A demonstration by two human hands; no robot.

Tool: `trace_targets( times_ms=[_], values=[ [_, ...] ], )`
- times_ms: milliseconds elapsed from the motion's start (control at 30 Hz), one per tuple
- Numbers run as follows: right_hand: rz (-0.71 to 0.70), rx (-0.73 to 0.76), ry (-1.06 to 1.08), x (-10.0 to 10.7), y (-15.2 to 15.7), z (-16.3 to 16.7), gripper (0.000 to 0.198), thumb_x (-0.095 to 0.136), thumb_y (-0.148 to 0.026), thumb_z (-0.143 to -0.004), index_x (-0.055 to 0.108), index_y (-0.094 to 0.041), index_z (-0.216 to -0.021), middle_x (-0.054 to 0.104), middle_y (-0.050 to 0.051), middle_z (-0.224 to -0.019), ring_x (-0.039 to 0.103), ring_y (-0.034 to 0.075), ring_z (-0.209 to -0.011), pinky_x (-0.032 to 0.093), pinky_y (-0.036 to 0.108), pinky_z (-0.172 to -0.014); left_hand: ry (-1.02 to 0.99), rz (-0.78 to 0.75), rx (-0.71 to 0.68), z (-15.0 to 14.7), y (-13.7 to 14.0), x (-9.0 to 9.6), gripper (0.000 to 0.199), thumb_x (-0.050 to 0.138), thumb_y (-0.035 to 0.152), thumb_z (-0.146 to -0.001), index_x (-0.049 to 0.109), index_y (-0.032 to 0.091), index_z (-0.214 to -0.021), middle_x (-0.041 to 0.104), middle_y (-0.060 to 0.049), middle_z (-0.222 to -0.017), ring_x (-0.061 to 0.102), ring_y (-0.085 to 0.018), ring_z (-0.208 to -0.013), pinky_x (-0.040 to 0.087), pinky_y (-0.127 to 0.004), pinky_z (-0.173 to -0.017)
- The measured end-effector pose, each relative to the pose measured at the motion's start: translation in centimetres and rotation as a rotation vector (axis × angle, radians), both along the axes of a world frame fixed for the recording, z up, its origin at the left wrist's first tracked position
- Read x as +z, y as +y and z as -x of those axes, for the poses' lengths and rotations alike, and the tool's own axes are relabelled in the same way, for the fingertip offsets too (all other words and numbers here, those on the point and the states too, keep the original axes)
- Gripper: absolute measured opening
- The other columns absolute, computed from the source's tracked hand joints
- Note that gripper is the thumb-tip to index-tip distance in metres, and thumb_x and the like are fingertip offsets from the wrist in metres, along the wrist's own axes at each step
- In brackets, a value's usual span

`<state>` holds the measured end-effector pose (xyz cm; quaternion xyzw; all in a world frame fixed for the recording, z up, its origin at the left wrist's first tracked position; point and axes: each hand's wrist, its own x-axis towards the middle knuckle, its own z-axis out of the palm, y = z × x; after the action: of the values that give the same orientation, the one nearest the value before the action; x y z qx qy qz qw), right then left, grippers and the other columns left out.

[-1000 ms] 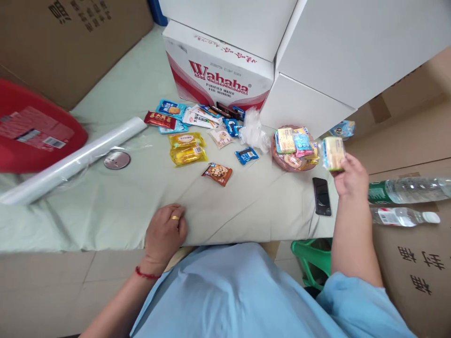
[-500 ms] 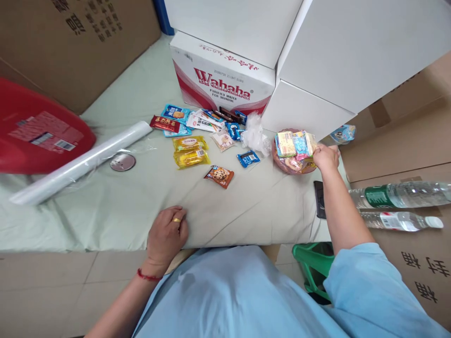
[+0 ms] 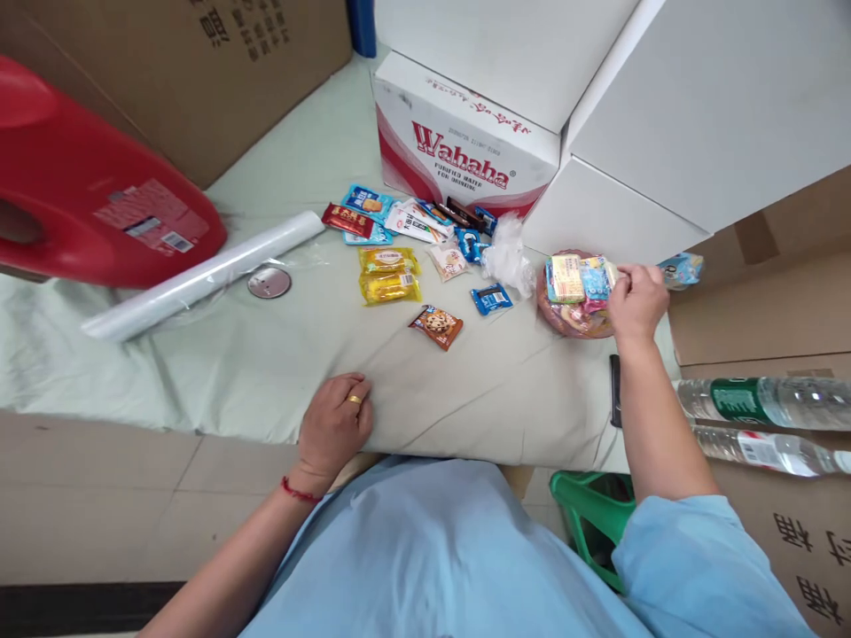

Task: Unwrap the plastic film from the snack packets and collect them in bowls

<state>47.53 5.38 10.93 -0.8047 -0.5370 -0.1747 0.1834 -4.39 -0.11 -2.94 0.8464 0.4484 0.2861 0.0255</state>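
My right hand (image 3: 639,297) is at the right rim of a round reddish see-through bowl (image 3: 549,312) filled with wrapped snacks. Its fingers are closed at the edge of a blue and cream snack packet (image 3: 597,277) on top of the pile; the fingertips are partly hidden. Beside that packet lies a pale yellow one (image 3: 565,278). My left hand (image 3: 337,415), with a gold ring and a red bracelet, rests curled on the table near its front edge, holding nothing visible. A brown cookie packet (image 3: 437,327) and a small blue packet (image 3: 491,299) lie between the hands.
Yellow packets (image 3: 389,276), a red packet (image 3: 347,221) and other snacks lie before a Wahaha box (image 3: 465,151). Crumpled clear plastic (image 3: 508,257) sits beside the bowl. Leftward are a plastic roll (image 3: 206,277), a round metal disc (image 3: 269,282) and a red jug (image 3: 113,190). Bottles (image 3: 737,400) lie right.
The view has turned, shifting the table scene rightward. My right hand stays at the bowl's right edge, its fingers slightly repositioned by the packets. My left hand keeps resting on the table.
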Motion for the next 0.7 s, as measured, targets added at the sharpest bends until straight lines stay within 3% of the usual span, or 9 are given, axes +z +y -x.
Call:
trace_targets(
  times_ms=[100,167,267,367,500,600,700],
  values=[
    [0.145,0.209,-0.014,-0.4,1.1,6.0,0.038,0.045,-0.021,-0.097,0.073,-0.018,-0.123,0.071,0.016,-0.12,0.066,0.031,-0.112,0.05,0.041,-0.098,-0.008,-0.006,0.009,0.0,-0.1,0.0,0.02,0.057,0.005,-0.089,0.065,0.02,-0.101,0.069,-0.009,-0.099,0.069,-0.026,-0.1,0.059,-0.039,-0.091],
    [0.282,0.264,0.002,-1.4,2.3,9.7,0.04,0.049,-0.025,-0.099,0.069,-0.017,-0.133,0.071,0.017,-0.124,0.067,0.032,-0.108,0.051,0.04,-0.095,-0.019,-0.016,0.01,0.0,-0.1,0.0,0.021,0.057,0.005,-0.089,0.066,0.02,-0.1,0.069,-0.01,-0.099,0.069,-0.026,-0.099,0.059,-0.039,-0.09],
    [0.412,0.183,0.064,-3.5,3.8,13.0,0.056,0.056,-0.024,-0.096,0.054,-0.009,-0.151,0.069,0.024,-0.129,0.07,0.034,-0.1,0.051,0.041,-0.088,-0.044,-0.024,-0.005,-0.1,-0.1,0.0,0.021,0.056,0.004,-0.089,0.067,0.019,-0.1,0.068,-0.01,-0.098,0.068,-0.026,-0.099,0.059,-0.039,-0.09],
    [0.389,0.117,0.214,-5.8,3.5,13.9,0.045,0.053,-0.017,-0.094,0.065,-0.007,-0.136,0.074,0.023,-0.117,0.071,0.032,-0.097,0.051,0.04,-0.087,-0.068,-0.011,-0.015,-0.2,-0.1,0.0,0.022,0.055,0.003,-0.089,0.067,0.018,-0.1,0.068,-0.011,-0.098,0.067,-0.027,-0.101,0.059,-0.04,-0.091],
    [0.235,0.151,0.658,-8.6,-1.8,14.9,0.025,0.059,-0.034,-0.09,0.075,-0.016,-0.097,0.077,0.01,-0.086,0.067,0.023,-0.077,0.052,0.035,-0.077,-0.122,0.033,-0.005,-0.1,-0.2,0.0,0.024,0.053,0.004,-0.089,0.068,0.019,-0.1,0.069,-0.011,-0.1,0.067,-0.027,-0.103,0.058,-0.041,-0.093],
    [0.174,0.145,1.05,-9.8,-8.2,16.6,0.03,0.069,-0.047,-0.083,0.073,-0.019,-0.093,0.069,0.0,-0.07,0.058,0.018,-0.06,0.049,0.03,-0.063,-0.258,0.131,0.018,0.0,-0.5,0.6,0.023,0.051,0.008,-0.093,0.069,0.02,-0.1,0.069,-0.01,-0.1,0.067,-0.025,-0.101,0.057,-0.039,-0.089],
    [0.052,0.084,1.299,-9.9,-13.9,18.5,0.029,0.078,-0.047,-0.079,0.071,-0.021,-0.09,0.07,0.0,-0.073,0.062,0.017,-0.063,0.052,0.03,-0.065,-0.485,0.382,0.009,-0.9,-1.2,2.0,0.017,0.052,0.019,-0.098,0.069,0.021,-0.102,0.067,-0.006,-0.093,0.066,-0.019,-0.085,0.055,-0.033,-0.076]
  ],
)
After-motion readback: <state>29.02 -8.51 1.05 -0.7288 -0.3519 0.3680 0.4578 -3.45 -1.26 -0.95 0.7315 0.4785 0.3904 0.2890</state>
